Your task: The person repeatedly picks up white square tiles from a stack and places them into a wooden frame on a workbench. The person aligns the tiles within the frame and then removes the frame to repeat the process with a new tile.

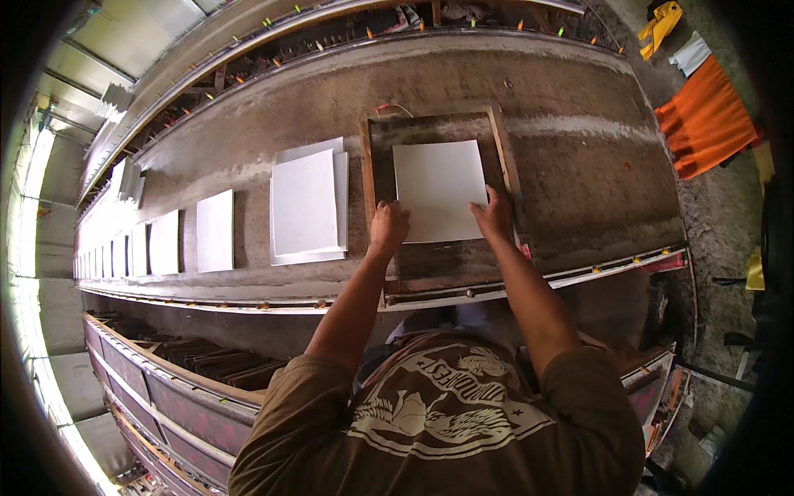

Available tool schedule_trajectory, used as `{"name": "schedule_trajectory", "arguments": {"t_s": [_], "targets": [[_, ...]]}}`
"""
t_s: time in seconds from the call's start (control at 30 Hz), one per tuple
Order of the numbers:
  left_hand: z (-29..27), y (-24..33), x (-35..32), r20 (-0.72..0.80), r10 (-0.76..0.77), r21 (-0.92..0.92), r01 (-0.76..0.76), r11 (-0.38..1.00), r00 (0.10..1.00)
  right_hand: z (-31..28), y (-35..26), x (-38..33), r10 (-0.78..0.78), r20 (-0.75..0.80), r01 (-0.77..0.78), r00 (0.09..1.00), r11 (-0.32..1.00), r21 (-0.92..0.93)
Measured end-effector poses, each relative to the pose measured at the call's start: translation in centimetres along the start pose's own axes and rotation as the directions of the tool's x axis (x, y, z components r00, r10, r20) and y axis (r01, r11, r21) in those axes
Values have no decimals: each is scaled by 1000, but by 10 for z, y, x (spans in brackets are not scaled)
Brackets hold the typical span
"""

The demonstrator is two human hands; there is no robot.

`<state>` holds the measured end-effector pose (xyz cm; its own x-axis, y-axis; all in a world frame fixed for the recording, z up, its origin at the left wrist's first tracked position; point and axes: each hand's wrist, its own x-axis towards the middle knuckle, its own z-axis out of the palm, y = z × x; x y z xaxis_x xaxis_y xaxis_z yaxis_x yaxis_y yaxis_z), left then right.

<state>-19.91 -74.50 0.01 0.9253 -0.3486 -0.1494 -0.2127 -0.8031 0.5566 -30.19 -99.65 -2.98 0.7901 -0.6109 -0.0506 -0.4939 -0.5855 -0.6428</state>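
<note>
A white square sheet (438,188) lies inside a wooden frame (366,169) on a long, dusty concrete bench (579,165). My left hand (389,225) presses on the sheet's near-left corner. My right hand (495,215) rests on its near-right corner, fingers spread flat on the sheet. Just left of the frame sits a small stack of similar white sheets (308,202).
More white sheets (215,230) lie in a row along the bench toward the far left. A metal rail (579,277) edges the bench in front of me. An orange cloth (703,120) lies on the ground at right. Wooden racks (207,364) stand below left.
</note>
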Motion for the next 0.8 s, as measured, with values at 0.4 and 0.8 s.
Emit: {"name": "schedule_trajectory", "arguments": {"t_s": [0.4,0.8], "targets": [[-1,-15,-3,75,-147,-33,150,988,986,38,30,1,-71,-129,90,989,985,145],[2,-18,-10,8,-117,-51,117,992,993,28,32,0,-143,-113,162,983,969,184]]}}
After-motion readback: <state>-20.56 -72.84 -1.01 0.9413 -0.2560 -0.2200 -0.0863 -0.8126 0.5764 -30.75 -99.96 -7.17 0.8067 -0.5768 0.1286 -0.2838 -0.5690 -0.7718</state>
